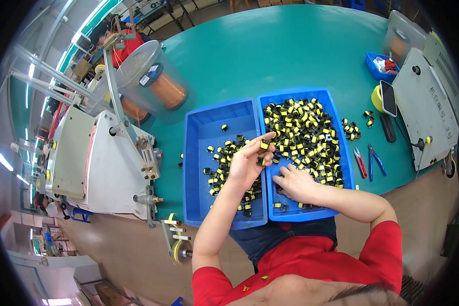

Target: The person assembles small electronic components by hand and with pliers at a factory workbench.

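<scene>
Here we are: a small yellow-and-black part (264,145) sits up at my fingertips, over the neighbouring walls of the two trays, and my left fingers (256,142) are closed on it. A second part (260,161) lies just below it, against the same hand (whether pinched or merely cradled, I can't tell).

Down in the right tray (348,176), my right fingers (286,174) are bent low at the near-left corner, beside the big heap of parts (301,127). Their tips are partly hidden, so I can't say whether they're apart or clamped on something.

Why this layout? I judge it's reach: both blue trays stand side by side at the near edge of the green surface (250,51), right against my lap, with one hand for each side. The left tray (201,132) carries a smaller pile, mostly toward its right wall. The raised part is held up, I'd guess, because there it's easy to see and clear of the heap. The red-handled pliers (361,166) and blue-handled pliers (371,166) lie off to the right, near enough to grab yet out of my elbow's way.

And which way does it point? The upper part shows its yellow band toward my eyes, black showing beside it. It looks stubby, nearly as wide as long, so its long axis is too small to call (my forearm's line up and rightward is far plainer).
</scene>
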`<state>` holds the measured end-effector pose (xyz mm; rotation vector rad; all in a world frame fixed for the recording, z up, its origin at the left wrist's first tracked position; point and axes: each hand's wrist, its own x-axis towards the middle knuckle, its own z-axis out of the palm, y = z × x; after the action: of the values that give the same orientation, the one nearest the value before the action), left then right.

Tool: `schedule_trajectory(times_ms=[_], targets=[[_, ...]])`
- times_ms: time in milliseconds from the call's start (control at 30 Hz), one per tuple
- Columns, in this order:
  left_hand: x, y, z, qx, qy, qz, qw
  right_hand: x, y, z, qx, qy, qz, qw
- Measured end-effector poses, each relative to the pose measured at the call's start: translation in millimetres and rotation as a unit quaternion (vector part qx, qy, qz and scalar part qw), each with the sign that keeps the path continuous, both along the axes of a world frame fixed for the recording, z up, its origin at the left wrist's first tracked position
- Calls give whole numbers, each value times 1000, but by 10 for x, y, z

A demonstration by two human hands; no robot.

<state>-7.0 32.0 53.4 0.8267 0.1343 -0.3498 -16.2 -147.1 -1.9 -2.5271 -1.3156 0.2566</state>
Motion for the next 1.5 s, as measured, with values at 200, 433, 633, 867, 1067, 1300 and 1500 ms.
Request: schedule_trajectory(times_ms=[200,433,633,867,1067,1300,1500], targets=[[8,17,-42,270,-89,93,954,17,0,-26,30,14,16,999],[49,197,-140,732,-184,193,627,121,-67,-28,25,50,67,996],[55,184,-175,743,-205,179,611,102,-65,26,29,70,48,996],[22,62,-32,634,-189,128,739,284,-142,113,99,222,34,969],[-48,17,139,556,-319,-97,762,408,-199,360,304,546,-166,763],[-51,-45,29,486,-305,-58,817,432,-222,436,352,701,-215,581],[-44,-64,-2,267,-208,13,941,470,-234,392,373,775,-254,443]])
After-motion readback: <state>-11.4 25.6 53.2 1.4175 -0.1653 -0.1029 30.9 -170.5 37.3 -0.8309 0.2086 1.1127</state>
